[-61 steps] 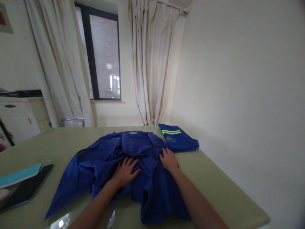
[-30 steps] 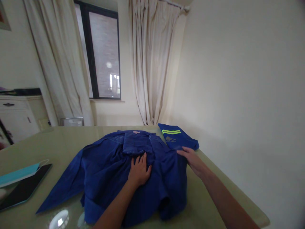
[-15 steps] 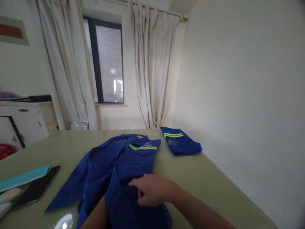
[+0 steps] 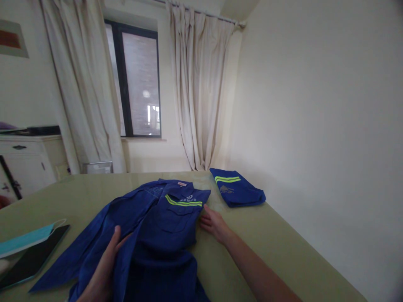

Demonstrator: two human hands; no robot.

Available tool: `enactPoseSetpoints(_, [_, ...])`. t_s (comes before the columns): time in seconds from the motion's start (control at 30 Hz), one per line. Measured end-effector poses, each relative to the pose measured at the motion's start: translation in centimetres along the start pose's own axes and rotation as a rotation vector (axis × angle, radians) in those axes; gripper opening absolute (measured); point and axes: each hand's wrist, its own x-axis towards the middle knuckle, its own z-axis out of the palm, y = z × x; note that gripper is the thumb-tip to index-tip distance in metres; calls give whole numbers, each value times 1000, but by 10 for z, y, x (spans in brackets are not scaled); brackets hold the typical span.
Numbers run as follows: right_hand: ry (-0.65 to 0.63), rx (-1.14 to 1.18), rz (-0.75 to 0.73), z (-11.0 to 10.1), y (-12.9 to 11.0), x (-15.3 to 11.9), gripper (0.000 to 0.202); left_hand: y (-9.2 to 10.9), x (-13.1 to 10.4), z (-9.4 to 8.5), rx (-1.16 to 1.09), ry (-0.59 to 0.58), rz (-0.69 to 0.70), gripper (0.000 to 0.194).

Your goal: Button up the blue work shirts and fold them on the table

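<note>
Touching blue jacket [image 4: 160,239], left hand [image 4: 105,267], grip unclear, right hand [image 4: 214,224] loosely spread alongside

Two hands [image 4: 103,268] [image 4: 214,222] are showing — two blue garments [image 4: 168,235] [image 4: 244,197], one table [image 4: 280,239], one face mask [image 4: 28,239], one dark slab [image 4: 36,261], two curtains [image 4: 74,84] [image 4: 201,75], one window [image 4: 140,84].
</note>
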Motion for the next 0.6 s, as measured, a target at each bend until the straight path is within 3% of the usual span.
enactPoseSetpoints(0.1, [-32,132,-3,27,-23,23,39,-4,14,11,140,-58,148,57])
enactPoseSetpoints(0.17, [-78,150,-32,45,-39,33,42,-12,25,12,224,38,289,55])
enactPoseSetpoints(0.27, [-182,179,-169,67,-51,41,42,-21,32,8,284,203,341,55])
enactPoseSetpoints(0.37, [-117,68,-304,75,-39,44,32,-20,26,8,385,272,347,72])
enactPoseSetpoints(0.47, [22,-56,-211,70,-12,46,23,-15,21,15,493,239,351,82])
enactPoseSetpoints(0.6, [8,-101,-67,65,10,47,34,-14,27,24,588,133,338,54])
